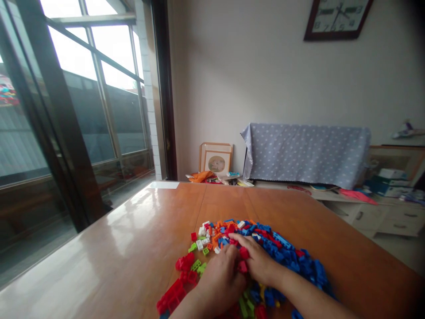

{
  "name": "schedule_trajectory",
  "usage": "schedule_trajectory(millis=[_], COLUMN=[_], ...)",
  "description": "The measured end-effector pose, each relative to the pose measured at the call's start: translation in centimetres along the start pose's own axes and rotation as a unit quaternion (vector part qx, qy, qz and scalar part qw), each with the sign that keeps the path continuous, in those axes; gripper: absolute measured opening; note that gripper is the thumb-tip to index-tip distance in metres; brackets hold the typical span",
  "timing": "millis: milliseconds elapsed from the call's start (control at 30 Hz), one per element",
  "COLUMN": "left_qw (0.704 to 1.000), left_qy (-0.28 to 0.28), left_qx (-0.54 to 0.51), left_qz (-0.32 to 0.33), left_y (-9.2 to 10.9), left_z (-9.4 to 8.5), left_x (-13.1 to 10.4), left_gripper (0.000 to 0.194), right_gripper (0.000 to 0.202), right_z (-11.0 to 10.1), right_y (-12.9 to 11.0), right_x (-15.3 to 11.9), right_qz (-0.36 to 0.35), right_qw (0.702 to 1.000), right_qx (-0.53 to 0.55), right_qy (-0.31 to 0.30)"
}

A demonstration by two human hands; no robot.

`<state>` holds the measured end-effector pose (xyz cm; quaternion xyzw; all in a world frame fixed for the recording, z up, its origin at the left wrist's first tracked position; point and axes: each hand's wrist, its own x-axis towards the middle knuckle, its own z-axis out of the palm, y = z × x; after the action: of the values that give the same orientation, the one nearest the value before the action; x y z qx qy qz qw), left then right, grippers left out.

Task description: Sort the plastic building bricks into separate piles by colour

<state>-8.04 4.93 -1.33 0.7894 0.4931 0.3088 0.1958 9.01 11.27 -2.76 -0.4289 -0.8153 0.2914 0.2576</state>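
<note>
Nearest us, lime-green bricks [246, 305] lie below our hands, and a row of red blocks [171, 297] sits to the left. Our left hand [226, 274] is curled with its fingertips hidden; our right hand [259, 259] stretches its index finger over the heap. Red toy bricks [243, 253] show between the two hands, touching the right, but we cannot tell which fingers grip them. Blue bricks [288, 257] spread along the right, while white bricks [199, 244] and orange bricks [215, 241] lie just beyond our fingers, all on the glossy wooden table [133, 248]. Past its far edge we see a framed picture [216, 164], a polka-dot cloth [305, 153] draped above a white cabinet [398, 217], and a wall clock [338, 20] high up.
</note>
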Motion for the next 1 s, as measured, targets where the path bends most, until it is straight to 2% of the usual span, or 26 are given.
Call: schedule_trajectory(millis=[67, 167, 267, 333, 400, 500, 600, 667, 700, 800, 867, 933, 1000], left_qw=[0.999, 0.995, 0.989, 0.984, 0.983, 0.985, 0.983, 0.973, 0.964, 0.933, 0.925, 0.931, 0.949], left_qy=[-0.029, -0.039, -0.005, 0.036, 0.069, 0.095, 0.122, 0.154, 0.167, 0.178, 0.135, 0.093, 0.069], left_qx=[-0.001, 0.015, 0.025, 0.030, 0.045, 0.080, 0.130, 0.173, 0.197, 0.254, 0.255, 0.234, 0.206], left_qz=[0.031, 0.090, 0.147, 0.170, 0.166, 0.123, 0.053, -0.015, -0.057, -0.183, -0.246, -0.265, -0.231], left_y=[0.5, 0.9, 1.1, 1.4, 1.7, 1.6, 0.6, -0.6, -1.3, -3.9, -5.6, -7.0, -7.9], left_z=[-0.2, -0.5, -0.8, -1.4, -2.2, -3.5, -4.5, -5.0, -5.2, -5.4, -5.4, -5.1, -4.9], left_x=[-0.1, -0.3, -0.2, -0.2, -0.2, -0.3, -0.1, 0.0, 0.0, -0.1, -0.4, -0.5, -0.4], left_gripper=[0.019, 0.014, 0.035, 0.038, 0.036, 0.035, 0.037, 0.039, 0.040, 0.041, 0.053, 0.055, 0.048], right_gripper=[0.050, 0.051, 0.052, 0.049, 0.043, 0.034, 0.027, 0.029, 0.033, 0.057, 0.069, 0.068, 0.061], right_z=[-0.3, -1.4, -3.0, -3.9, -4.5, -4.5, -3.8, -3.3, -3.1, -2.5, -1.8, -0.9, 0.1], right_y=[-0.1, -1.2, -3.0, -4.0, -4.5, -3.7, -2.0, -1.0, -0.7, -0.5, -0.9, -1.4, -2.0], right_x=[0.9, 1.7, 1.7, 1.8, 2.2, 3.9, 6.6, 8.5, 9.3, 10.7, 10.8, 10.3, 9.7], right_qz=[0.019, 0.032, 0.041, 0.017, -0.020, -0.023, 0.022, 0.034, 0.040, 0.071, 0.088, 0.090, 0.065], right_qw=[0.998, 0.982, 0.962, 0.953, 0.952, 0.975, 0.998, 0.998, 0.996, 0.989, 0.985, 0.978, 0.976], right_qx=[0.058, 0.162, 0.212, 0.223, 0.208, 0.131, 0.029, -0.040, -0.071, -0.129, -0.149, -0.179, -0.203], right_qy=[-0.021, -0.090, -0.167, -0.206, -0.222, -0.175, -0.051, 0.022, 0.039, 0.017, -0.028, -0.060, -0.049])
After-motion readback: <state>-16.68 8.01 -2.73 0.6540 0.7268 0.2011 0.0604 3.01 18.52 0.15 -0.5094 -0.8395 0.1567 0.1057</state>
